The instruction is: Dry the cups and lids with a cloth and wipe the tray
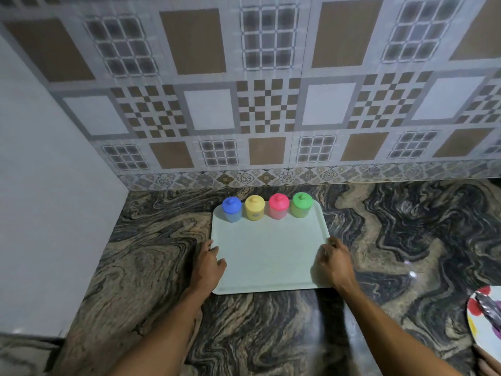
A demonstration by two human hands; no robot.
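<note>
Our left grip and right grip clamp the tray sides; a jerk could topple the cups beyond them.

A dark, swirl-patterned marble countertop is running along a tiled wall. A pale rectangular tray is lying flat on it, close to the wall, and a white plate with coloured spots is sitting at the far right, partly out of view
</note>
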